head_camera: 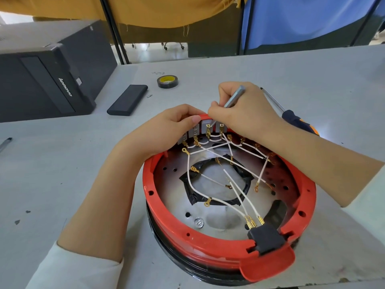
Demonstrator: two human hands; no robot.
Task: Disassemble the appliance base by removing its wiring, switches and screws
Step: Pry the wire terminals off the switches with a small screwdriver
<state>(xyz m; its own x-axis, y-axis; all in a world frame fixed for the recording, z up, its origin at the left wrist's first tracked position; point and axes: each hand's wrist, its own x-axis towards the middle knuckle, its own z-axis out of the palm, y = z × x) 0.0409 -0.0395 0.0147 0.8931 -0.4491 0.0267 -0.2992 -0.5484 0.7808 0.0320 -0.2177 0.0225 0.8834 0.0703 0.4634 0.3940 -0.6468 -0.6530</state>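
Appliance base (208, 245): round red shell, open side up, on the grey table (270, 76) in the near centre of the view; a red tab juts from its rim at 5 o'clock.
Switches (205, 127): a row of grey blocks with brass terminals stands against the inner wall at the base's 12 o'clock, directly under both hands.
Wiring (235, 189): white leads with brass ring and spade ends fan from the switch row across the metal floor; several run to a black connector block (265, 236) at 5 o'clock on the rim.
Left hand (166, 130): at about 11 o'clock on the base, fingers curled over the far rim, thumb tip pressed by the leftmost switches; it grips the base.
Right hand (243, 113): at 12 to 1 o'clock, fingers closed round a slim silver tool (234, 98) held like a pen; the tip points down into the switch row, contact hidden by the fingers.
Screwdriver (291, 118): black-and-orange handle, lying on the table behind the right wrist, at 1 o'clock from the base.
Tape roll (167, 81): black, flat on the table beyond the hands.
Black slab (127, 100): a flat case, at 10 o'clock from the base.
Computer tower (41, 80): black, lying on its side at far left.
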